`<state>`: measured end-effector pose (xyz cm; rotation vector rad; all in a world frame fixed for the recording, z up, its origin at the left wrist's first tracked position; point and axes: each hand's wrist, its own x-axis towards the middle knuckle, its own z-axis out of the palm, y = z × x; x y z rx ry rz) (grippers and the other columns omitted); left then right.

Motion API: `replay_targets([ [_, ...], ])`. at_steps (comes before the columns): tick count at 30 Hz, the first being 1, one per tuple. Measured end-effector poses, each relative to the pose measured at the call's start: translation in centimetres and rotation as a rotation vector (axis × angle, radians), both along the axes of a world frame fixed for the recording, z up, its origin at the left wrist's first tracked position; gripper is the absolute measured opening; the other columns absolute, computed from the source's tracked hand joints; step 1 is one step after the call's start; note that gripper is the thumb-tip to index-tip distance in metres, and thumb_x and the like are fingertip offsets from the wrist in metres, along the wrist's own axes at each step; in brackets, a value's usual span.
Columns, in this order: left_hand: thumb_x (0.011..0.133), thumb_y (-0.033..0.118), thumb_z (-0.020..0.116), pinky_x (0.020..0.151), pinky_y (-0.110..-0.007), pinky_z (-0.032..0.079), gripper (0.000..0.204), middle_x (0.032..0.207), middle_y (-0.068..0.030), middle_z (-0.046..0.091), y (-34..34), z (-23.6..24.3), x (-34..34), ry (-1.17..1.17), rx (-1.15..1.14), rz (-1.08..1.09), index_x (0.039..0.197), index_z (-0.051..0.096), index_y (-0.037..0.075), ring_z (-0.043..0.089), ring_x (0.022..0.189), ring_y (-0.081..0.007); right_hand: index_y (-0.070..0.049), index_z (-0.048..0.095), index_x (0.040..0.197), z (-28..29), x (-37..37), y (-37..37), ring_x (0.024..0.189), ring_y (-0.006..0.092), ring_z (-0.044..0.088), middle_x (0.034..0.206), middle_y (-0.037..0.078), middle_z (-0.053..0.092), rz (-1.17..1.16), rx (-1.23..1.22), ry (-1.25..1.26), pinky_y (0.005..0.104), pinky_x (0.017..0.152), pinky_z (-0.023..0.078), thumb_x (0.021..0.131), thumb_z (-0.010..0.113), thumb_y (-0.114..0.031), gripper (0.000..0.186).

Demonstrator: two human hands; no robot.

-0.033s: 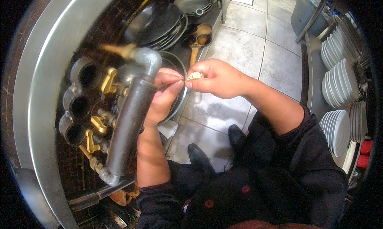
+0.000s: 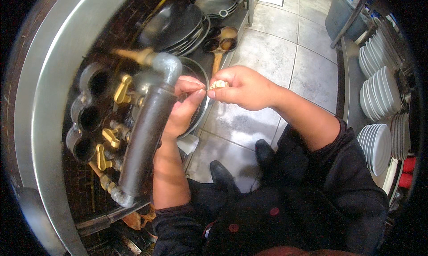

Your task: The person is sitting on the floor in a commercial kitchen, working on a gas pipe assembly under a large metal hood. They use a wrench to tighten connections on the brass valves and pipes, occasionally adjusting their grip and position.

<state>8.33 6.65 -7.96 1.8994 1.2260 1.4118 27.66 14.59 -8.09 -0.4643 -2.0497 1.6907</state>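
My right hand [image 2: 244, 89] is closed around a small, pale, lumpy piece of something [image 2: 219, 84], its thumb and forefinger pinched at the front. The exact kind of the piece is not clear. Facing it, my left hand [image 2: 182, 114] has its thumb and fingers pinched together, the tips meeting those of the right hand. Whatever sits between the left fingertips is too small to make out. A dark pipe [image 2: 146, 140] hides part of the left hand's outer side. Behind and below the left hand shows a wide round pan [image 2: 204, 72], partly covered by it.
Brass valves [image 2: 122, 90] stick out beside the pipe at left. Stacked woks [image 2: 171, 26], more pans [image 2: 216, 4] and a four-cup pan with a wooden handle [image 2: 217, 55] lie beyond. Stacks of white plates [image 2: 379, 93] line the right shelf, near a grey bin [image 2: 341, 15].
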Motion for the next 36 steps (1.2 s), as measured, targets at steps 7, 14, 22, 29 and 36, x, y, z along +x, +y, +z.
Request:
replay_targets([
  [7,0.083,0.002,0.064,0.077,-0.028,0.049,0.007,0.093,-0.0094,0.063,0.1,-0.1,0.7,-0.104,-0.068,-0.036,0.09,0.063,-0.001,0.06,0.085,-0.017,-0.004,0.058,0.078,0.9,0.1,-0.6,0.063,0.0032,0.042,0.067,-0.006,0.049,-0.068,-0.068,-0.012,0.022,0.053,0.036,0.091,0.061,-0.019,0.02],
  [14,0.087,0.007,0.062,0.076,-0.028,0.049,0.007,0.092,-0.008,0.062,-0.3,-0.9,0.8,-0.331,-0.226,-0.022,0.091,0.062,0.001,0.059,0.08,-0.0141,-0.003,0.056,0.073,1.1,-0.5,-1.6,0.059,0.0086,0.045,0.061,0.002,0.05,-0.208,0.208,0.02,0.0301,0.052,0.039,0.088,0.06,-0.026,0.028],
  [22,0.087,0.016,0.059,0.086,-0.032,0.046,0.019,0.097,-0.0081,0.061,-2.3,1.5,-2.6,-0.7,-0.094,0.128,0.101,0.06,0.002,0.058,0.092,-0.0181,-0.002,0.057,0.079,0.7,-1.8,-2.3,0.061,0.008,0.047,0.064,0.0,0.053,-0.302,0.19,0.054,0.0279,0.055,0.041,0.088,0.061,-0.019,0.019],
  [29,0.085,0.016,0.061,0.086,-0.032,0.047,0.021,0.099,-0.0086,0.062,-5.1,3.8,-8.1,-0.712,0.128,0.166,0.102,0.061,0.002,0.059,0.093,-0.0194,-0.001,0.052,0.098,8.1,-2.2,-5.4,0.096,0.0291,0.057,0.099,0.017,0.058,-0.44,0.973,0.652,0.0428,0.088,0.043,0.095,0.049,-0.018,0.018],
  [36,0.083,0.016,0.063,0.085,-0.033,0.048,0.023,0.1,-0.0092,0.063,-4.5,5.7,-7.4,-0.557,0.126,0.082,0.102,0.062,0.003,0.06,0.094,-0.0207,-0.002,0.051,0.093,7.2,-3.7,-7.4,0.099,0.0339,0.059,0.099,0.018,0.058,-0.41,1.021,0.692,0.0491,0.094,0.042,0.093,0.05,-0.02,0.018],
])
